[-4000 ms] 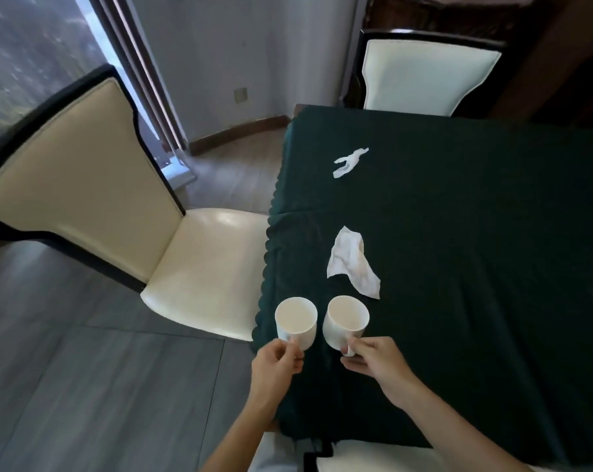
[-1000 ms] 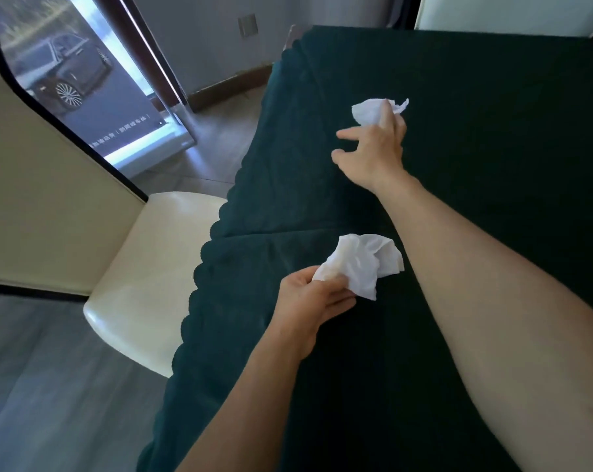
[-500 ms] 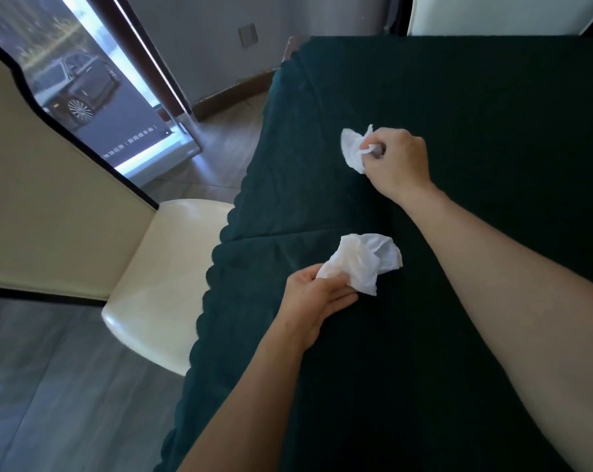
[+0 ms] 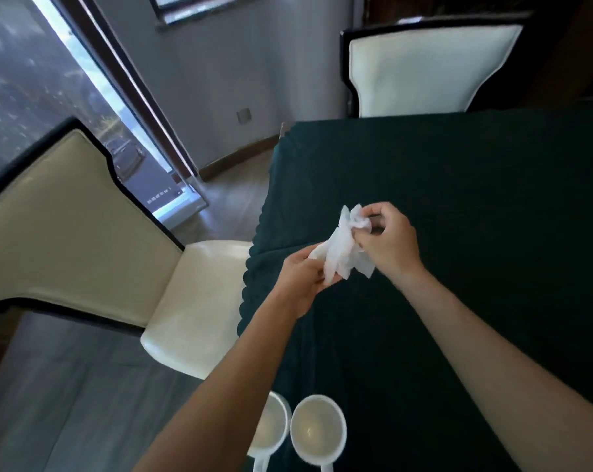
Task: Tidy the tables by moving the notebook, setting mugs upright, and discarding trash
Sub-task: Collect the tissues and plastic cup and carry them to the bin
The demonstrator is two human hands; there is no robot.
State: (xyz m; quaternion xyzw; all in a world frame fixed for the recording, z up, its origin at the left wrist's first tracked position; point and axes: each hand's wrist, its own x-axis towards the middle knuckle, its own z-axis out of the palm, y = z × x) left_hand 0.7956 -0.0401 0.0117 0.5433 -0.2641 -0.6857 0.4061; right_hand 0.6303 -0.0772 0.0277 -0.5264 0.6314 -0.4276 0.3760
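Both hands meet above the dark green tablecloth point(image 4: 458, 185) near its left edge. My left hand point(image 4: 300, 279) grips the lower end of a crumpled white tissue point(image 4: 343, 253). My right hand point(image 4: 389, 240) pinches a second small wad of tissue point(image 4: 358, 219) against the top of the first, so the two pieces bunch together. Two white mugs stand upright at the table's near edge: one point(image 4: 317, 432) fully visible, the other point(image 4: 271, 427) partly hidden behind my left forearm. No notebook is in view.
A cream chair with dark trim point(image 4: 84, 233) stands at the table's left side, its seat point(image 4: 193, 301) close to the cloth's scalloped edge. Another cream chair point(image 4: 428, 66) is at the far end. Grey floor and a tall window lie to the left.
My right hand has drawn back from the far part of the table with its tissue and met my left hand. The view has tilted up and back, bringing the two mugs into sight.
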